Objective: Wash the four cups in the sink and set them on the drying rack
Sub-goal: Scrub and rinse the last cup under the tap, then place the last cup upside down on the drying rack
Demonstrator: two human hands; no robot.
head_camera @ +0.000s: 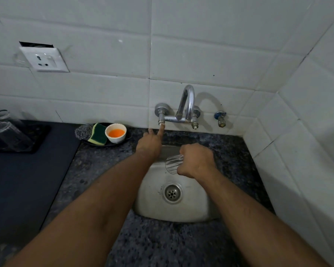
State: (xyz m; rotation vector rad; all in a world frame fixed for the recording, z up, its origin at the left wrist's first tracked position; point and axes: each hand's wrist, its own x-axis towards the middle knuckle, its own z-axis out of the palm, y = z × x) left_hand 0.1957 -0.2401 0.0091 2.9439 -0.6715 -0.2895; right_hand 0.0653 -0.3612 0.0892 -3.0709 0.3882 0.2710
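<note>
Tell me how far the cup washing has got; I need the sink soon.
Clear cups already stand on the dark drying rack at far left; their exact count is hard to tell. The right hand holds one clear cup over the sink, and the left hand touches the tap's left valve. No other cup lies in the sink, so this looks like the last one.

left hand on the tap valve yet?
Touching. Head view: the left hand has a fingertip against the bottom of the left tap valve, no gap visible.

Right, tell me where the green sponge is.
In the head view, the green sponge sits on the counter's left side against the tiled wall, between a steel scrubber and a small white bowl of orange liquid, left of the tap.
</note>
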